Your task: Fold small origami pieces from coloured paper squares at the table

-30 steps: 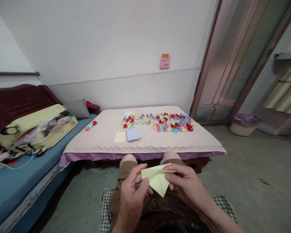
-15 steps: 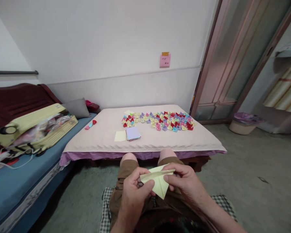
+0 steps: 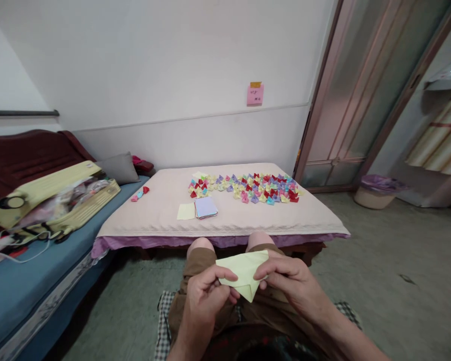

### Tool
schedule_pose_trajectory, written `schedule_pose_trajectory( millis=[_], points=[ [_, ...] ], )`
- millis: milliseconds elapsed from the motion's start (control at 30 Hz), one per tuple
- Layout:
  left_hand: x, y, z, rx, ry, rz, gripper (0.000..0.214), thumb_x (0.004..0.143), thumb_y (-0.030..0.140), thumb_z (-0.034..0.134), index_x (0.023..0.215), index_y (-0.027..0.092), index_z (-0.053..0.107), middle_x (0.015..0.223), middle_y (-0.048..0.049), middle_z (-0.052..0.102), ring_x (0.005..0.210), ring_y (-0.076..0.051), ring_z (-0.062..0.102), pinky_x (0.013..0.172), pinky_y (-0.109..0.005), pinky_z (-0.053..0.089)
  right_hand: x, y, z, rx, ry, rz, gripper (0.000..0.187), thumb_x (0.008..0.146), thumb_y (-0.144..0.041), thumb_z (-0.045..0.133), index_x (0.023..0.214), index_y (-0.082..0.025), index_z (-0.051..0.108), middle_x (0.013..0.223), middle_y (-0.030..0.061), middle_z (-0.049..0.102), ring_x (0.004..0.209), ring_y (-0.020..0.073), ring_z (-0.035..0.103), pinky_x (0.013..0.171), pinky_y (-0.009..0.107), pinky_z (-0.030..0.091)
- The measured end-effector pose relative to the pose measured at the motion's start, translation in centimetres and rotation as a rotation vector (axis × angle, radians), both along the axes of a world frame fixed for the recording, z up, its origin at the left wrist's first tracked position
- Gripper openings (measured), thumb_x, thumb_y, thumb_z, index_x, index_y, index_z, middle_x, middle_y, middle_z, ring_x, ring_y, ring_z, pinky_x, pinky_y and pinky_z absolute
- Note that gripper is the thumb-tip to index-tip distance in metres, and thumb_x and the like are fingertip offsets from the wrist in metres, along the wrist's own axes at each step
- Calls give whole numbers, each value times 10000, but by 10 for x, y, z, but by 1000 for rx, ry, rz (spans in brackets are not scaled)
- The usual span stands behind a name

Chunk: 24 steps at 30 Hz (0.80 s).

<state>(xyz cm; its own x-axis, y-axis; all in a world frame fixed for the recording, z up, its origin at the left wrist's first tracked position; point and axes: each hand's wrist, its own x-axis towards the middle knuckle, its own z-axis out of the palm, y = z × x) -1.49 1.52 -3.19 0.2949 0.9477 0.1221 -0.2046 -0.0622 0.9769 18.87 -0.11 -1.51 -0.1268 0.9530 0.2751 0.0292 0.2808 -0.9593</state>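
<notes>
A pale yellow sheet of folding paper point(image 3: 244, 268) is held above my lap, folded to a downward-pointing triangle with a flap laid across its front. My left hand point(image 3: 210, 288) pinches its left side, thumb and fingers closed on the edge. On the opposite side my right hand point(image 3: 287, 273) grips the paper, the finger and thumb pressed near the right corner. Fingers behind the paper are partly hidden. Beyond my knees, a stack of coloured square paper point(image 3: 206, 207), lilac on top, lies beside a yellow square sheet point(image 3: 186, 211).
Many small folded paper pieces point(image 3: 263, 188) cover the back right of the cloth-covered table point(image 3: 161, 218). A few more pieces point(image 3: 140, 193) lie at its left. An open yellow suitcase point(image 3: 60, 195) rests on the blue bed point(image 3: 71, 240). A lined bin point(image 3: 378, 190) stands right.
The upper edge of the yellow paper has been turned down over its front, so a smooth face now shows where a raised flap was. Both hands stay near the same spot.
</notes>
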Motion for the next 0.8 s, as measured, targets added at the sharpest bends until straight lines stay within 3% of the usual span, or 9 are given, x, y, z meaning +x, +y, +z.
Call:
schedule_pose_trajectory(
  millis=[167,333,567,800],
  points=[
    [0,-3,12,86,235,152,74,707,215,660,695,157,704,576,13,595,540,-105,487,526,-197,358,2,-2,4,46,-158,-28,124,792,-240,641,746,-195,747,708,22,590,701,174,531,642,275,389],
    [3,-1,11,142,330,155,127,734,242,642,635,167,670,526,31,501,514,-97,405,508,-201,309,-9,-1,0,46,-35,-62,128,802,-282,667,732,-190,722,728,30,605,717,181,533,653,278,403],
    [11,-4,6,222,298,199,66,720,175,628,659,182,652,620,28,560,586,-112,454,578,-200,364,-22,0,-2,53,23,-108,103,780,-220,675,705,-196,742,670,9,575,638,147,517,585,249,391],
    [14,-3,-3,61,219,250,115,719,247,673,812,184,650,681,20,623,614,-136,522,579,-214,423,-19,-2,-3,68,-64,-226,51,719,-216,713,759,-199,740,695,11,623,621,152,539,561,250,419]
  ],
)
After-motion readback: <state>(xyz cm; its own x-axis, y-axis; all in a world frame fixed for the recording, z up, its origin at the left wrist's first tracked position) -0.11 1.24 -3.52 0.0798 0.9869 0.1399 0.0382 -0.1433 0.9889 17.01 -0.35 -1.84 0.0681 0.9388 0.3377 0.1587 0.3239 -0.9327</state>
